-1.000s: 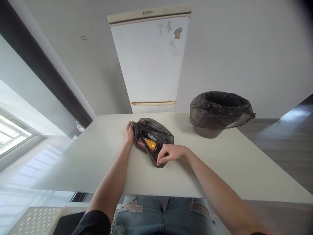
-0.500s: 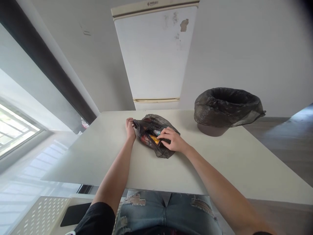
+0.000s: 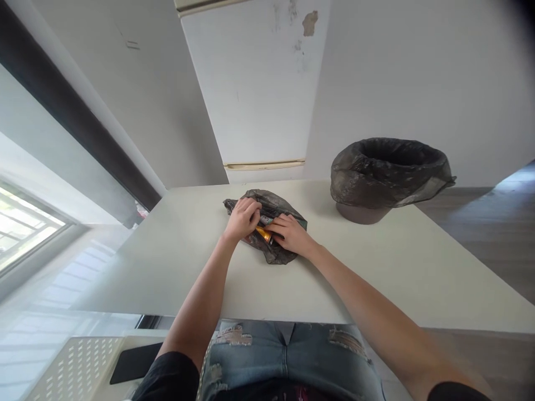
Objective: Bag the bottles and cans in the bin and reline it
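A crumpled black plastic bag (image 3: 278, 257) lies open on the table. In its mouth shows a yellow-orange cylindrical item (image 3: 264, 234), and beside that a silvery-green one (image 3: 266, 221), mostly covered. What kind they are I cannot make out. My left hand (image 3: 242, 218) rests over the bag's left part, its fingers curled and closed on the plastic. From the right, my right hand (image 3: 290, 233) reaches the opening, fingers bent against the bag's edge next to the yellow-orange item. Both sets of fingertips are partly hidden.
A bin (image 3: 363, 214) lined with a black bag stands at the table's back right. The pale table (image 3: 175, 250) meets a white fridge (image 3: 259, 83) behind. At lower left are a perforated cream seat (image 3: 79, 365) and a flat black object (image 3: 134, 363).
My left hand has moved right from the bag's gathered left end onto its opening. My right hand stays at the opening, its fingers shifted slightly. The view has tilted down a little.
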The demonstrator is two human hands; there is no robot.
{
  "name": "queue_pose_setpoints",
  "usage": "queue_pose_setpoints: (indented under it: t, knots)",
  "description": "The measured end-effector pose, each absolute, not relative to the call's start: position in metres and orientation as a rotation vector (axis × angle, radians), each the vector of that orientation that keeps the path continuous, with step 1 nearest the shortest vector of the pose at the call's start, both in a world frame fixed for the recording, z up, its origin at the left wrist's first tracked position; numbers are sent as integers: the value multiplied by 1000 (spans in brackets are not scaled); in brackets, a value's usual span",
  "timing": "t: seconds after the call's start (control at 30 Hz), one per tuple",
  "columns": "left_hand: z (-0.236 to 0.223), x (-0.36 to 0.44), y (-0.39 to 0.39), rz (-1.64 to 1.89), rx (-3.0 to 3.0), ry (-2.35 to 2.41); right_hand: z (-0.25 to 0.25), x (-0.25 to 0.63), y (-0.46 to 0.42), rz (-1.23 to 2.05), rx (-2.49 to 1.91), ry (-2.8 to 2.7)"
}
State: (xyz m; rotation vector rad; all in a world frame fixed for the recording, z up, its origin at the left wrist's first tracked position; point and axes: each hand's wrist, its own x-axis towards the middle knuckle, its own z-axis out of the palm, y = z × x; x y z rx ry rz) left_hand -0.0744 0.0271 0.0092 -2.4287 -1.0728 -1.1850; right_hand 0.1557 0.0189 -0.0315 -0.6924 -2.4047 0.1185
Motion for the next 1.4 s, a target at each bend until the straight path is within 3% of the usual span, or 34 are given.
queue_pose_setpoints:
  t: [0.33,0.53,1.03,1.2,1.4]
  knots:
    - [10,-77,21,-1091,-2706,-1193,-28,156,16,-72,-684,-2371]
    - [17,-78,19,-1076,-2979,-1085,-18,173,18,-18,-728,-2163]
    - [24,-72,15,-977,-2743,-984,-5,191,21,-33,-658,-2009]
    - [23,-82,18,-1273,-2466,-1115,-6,192,18,-50,-700,-1863]
    - [16,-109,33,-1902,-1543,-1599,-14,185,22,56,-748,-1864]
